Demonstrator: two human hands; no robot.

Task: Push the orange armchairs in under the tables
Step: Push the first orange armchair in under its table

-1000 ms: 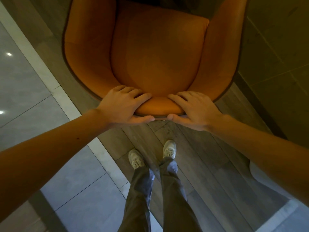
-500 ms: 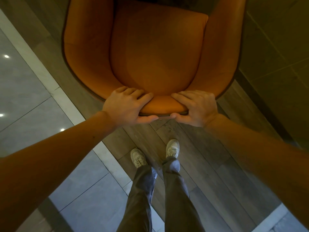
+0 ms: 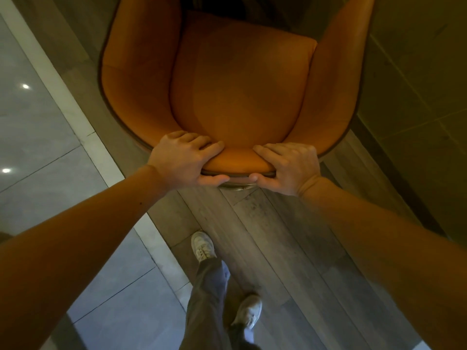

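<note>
Both hands grip the top of the backrest. The left hand (image 3: 184, 160) and right hand (image 3: 285, 168) sit close together, fingers curled over the padded rim and thumbs tucked behind it. From the head view, the orange armchair (image 3: 240, 97) stands on the strip of wooden floor (image 3: 252, 236), facing away from the person. Its left arm is near the floor's edge with the grey tiles (image 3: 38, 147), and its right arm is just beside a greenish wall panel (image 3: 417, 97).

Only a dark shape shows at the chair's far end, so I cannot tell where the table's edge or legs are. A blind shove could knock the chair's arms against them. With both hands near the middle of the rim, uneven pressure would probably swing the chair, and its right arm could scrape the panel. One of the shoes (image 3: 202, 246) is ahead of the other, close to the chair's base, and could catch on it.

Counted: one armchair, two hands, two shoes, two light spots on the tiles, and no table clearly visible.
</note>
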